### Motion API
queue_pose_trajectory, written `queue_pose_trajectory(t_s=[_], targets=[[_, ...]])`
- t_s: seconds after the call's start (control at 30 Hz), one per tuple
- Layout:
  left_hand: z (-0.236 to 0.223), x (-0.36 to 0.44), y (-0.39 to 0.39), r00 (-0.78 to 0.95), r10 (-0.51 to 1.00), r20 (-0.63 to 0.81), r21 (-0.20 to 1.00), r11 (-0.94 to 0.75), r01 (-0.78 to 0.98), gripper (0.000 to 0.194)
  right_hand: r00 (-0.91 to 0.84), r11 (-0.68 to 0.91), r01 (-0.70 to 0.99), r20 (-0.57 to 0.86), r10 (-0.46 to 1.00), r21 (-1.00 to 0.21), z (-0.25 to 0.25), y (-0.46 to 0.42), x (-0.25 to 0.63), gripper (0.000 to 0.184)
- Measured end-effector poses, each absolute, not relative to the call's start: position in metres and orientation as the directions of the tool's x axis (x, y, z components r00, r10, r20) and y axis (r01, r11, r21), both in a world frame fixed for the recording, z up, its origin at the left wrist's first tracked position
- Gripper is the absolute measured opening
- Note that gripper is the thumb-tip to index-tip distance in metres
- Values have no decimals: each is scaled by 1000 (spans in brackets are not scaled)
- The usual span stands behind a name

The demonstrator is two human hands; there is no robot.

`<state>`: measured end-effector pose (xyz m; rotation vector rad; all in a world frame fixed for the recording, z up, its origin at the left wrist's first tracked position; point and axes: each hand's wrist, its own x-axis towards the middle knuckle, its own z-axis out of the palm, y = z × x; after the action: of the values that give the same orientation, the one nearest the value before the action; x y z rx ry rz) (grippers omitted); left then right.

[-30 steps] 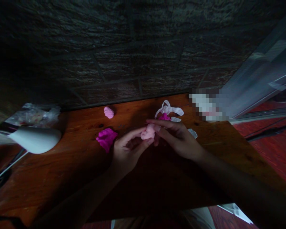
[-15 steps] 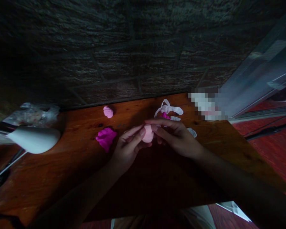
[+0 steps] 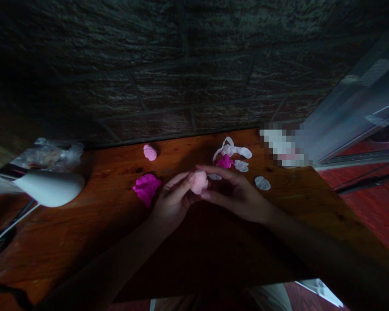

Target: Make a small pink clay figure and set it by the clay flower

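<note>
A small lump of pale pink modelling clay (image 3: 200, 182) is held between my two hands above the wooden table. My left hand (image 3: 176, 194) grips its left side, thumb on the front. On the right side, my right hand (image 3: 235, 190) has its thumb against the lower edge and its fingers behind the lump. Left of my hands lies a flattened magenta clay piece (image 3: 147, 188). Farther back sits another pink clay lump (image 3: 149, 152). Beyond my right hand are white looped strips (image 3: 243, 152), a small magenta piece (image 3: 224, 161) and thin white pieces (image 3: 262, 183).
A white lamp head (image 3: 53, 188) and a crumpled clear plastic bag (image 3: 50, 153) are at the table's left. A dark stone-patterned wall (image 3: 168, 95) rises behind the wooden table (image 3: 113, 166). A blurred-out white item (image 3: 283, 147) stands at the back right.
My right thumb has moved from the top of the clay lump to its lower right edge, and the lump looks turned. The view has shifted slightly, showing more of the white pieces.
</note>
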<state>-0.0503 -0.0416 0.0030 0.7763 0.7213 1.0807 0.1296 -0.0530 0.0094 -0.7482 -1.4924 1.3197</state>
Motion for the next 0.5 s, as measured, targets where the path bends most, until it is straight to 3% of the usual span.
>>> queue_pose_trajectory(t_s=[0.1, 0.33, 0.5], targets=[[1, -52, -41, 296, 948, -115, 850, 248, -464, 25, -345, 233, -163, 277, 897, -959, 6, -54, 128, 53], [0, -52, -44, 315, 942, -117, 850, 259, -459, 31, -306, 229, -123, 256, 917, -966, 8, -53, 128, 52], [0, -48, -46, 241, 968, -72, 871, 179, -458, 34, -204, 317, -24, 315, 927, -948, 8, -53, 127, 45]])
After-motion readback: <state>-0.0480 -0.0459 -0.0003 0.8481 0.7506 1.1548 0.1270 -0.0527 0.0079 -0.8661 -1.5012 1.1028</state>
